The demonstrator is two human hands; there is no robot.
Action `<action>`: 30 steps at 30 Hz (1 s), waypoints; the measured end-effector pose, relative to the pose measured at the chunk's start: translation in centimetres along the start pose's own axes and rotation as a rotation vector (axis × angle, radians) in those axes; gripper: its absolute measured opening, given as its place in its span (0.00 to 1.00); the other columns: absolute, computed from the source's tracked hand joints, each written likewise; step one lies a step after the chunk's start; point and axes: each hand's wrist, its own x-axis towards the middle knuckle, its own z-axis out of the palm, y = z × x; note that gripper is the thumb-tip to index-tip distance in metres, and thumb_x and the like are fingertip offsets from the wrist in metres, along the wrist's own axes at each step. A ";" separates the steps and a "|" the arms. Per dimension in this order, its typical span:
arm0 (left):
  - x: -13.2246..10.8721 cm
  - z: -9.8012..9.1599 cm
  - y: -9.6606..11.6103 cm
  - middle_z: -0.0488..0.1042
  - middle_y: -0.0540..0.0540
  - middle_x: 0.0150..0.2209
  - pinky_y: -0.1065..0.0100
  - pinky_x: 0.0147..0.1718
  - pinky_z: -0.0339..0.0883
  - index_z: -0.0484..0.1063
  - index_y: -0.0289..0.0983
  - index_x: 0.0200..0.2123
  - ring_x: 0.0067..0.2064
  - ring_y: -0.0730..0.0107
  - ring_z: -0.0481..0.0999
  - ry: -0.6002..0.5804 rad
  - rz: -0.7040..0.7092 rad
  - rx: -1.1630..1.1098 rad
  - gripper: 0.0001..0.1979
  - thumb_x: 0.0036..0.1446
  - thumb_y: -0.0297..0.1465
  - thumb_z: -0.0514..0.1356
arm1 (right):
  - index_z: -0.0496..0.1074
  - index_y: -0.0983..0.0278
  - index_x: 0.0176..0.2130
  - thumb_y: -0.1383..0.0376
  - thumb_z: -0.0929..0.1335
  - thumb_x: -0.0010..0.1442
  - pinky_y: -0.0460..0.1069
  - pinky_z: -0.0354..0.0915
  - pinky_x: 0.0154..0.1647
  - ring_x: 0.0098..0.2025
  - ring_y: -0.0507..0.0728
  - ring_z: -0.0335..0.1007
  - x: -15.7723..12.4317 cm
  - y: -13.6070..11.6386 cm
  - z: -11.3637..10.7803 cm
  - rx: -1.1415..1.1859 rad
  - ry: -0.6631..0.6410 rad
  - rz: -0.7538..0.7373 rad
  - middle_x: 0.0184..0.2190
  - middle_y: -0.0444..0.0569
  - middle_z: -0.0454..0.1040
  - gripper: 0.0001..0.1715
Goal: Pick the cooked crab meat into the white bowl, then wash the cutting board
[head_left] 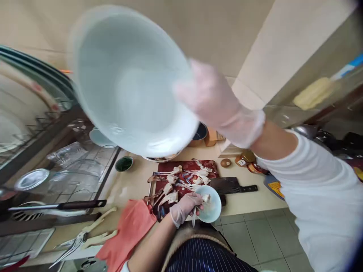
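My right hand (212, 100), in a clear glove and smeared by motion, grips the rim of a large pale bowl (133, 87) lifted close to the camera. My gloved left hand (187, 207) closes on the left edge of a small pale-blue bowl (212, 211) above the counter's front edge. A white lump (206, 198) lies inside the small bowl. Something thin and shiny pokes down from my left fingers; I cannot tell what it is. Behind that hand, several cut crab pieces (171, 197) with white flesh and legs lie on a dark red cutting board (184, 165).
A cleaver (227, 185) rests at the board's right side. Poultry-style shears (85, 236) and a red cloth (127, 230) lie left. A dish rack (36, 136) with plates stands far left. Near the back are a bowl of greens (124, 163), an egg (225, 163) and jars (246, 158).
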 end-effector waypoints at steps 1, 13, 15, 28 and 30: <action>0.0 0.3 0.0 0.75 0.47 0.26 0.71 0.19 0.49 0.71 0.36 0.29 0.19 0.75 0.66 0.005 -0.016 -0.003 0.17 0.48 0.45 0.65 | 0.70 0.58 0.56 0.64 0.66 0.59 0.48 0.68 0.51 0.52 0.54 0.72 -2.1 3.2 -2.7 -0.014 0.089 -0.149 0.50 0.33 0.76 0.24; -0.4 2.2 -1.1 0.73 0.52 0.23 0.75 0.17 0.41 0.70 0.35 0.32 0.16 0.81 0.62 0.234 -0.115 -0.295 0.24 0.40 0.46 0.72 | 0.76 0.61 0.49 0.43 0.71 0.46 0.57 0.75 0.42 0.50 0.70 0.75 -38.2 33.7 -10.5 0.385 0.725 1.198 0.47 0.56 0.79 0.37; -0.4 2.4 -0.9 0.73 0.51 0.23 0.75 0.17 0.43 0.70 0.35 0.31 0.17 0.82 0.62 0.267 -0.108 -0.296 0.22 0.42 0.45 0.72 | 0.78 0.61 0.45 0.43 0.72 0.43 0.57 0.75 0.42 0.50 0.71 0.74 -41.0 35.3 -11.0 0.348 0.693 1.257 0.44 0.56 0.80 0.34; 0.9 7.9 1.2 0.66 0.54 0.19 0.78 0.14 0.47 0.69 0.33 0.23 0.16 0.86 0.56 0.396 -0.029 -0.366 0.23 0.39 0.46 0.72 | 0.74 0.67 0.48 0.46 0.69 0.52 0.53 0.70 0.41 0.42 0.64 0.76 -39.7 45.5 -10.7 0.504 0.249 0.988 0.40 0.54 0.80 0.33; 1.3 8.6 0.8 0.63 0.55 0.17 0.79 0.13 0.47 0.68 0.34 0.22 0.15 0.86 0.55 0.390 -0.032 -0.405 0.23 0.39 0.45 0.72 | 0.74 0.67 0.47 0.46 0.69 0.51 0.54 0.70 0.42 0.42 0.63 0.75 -38.3 46.3 -10.5 0.492 0.181 0.938 0.41 0.54 0.80 0.33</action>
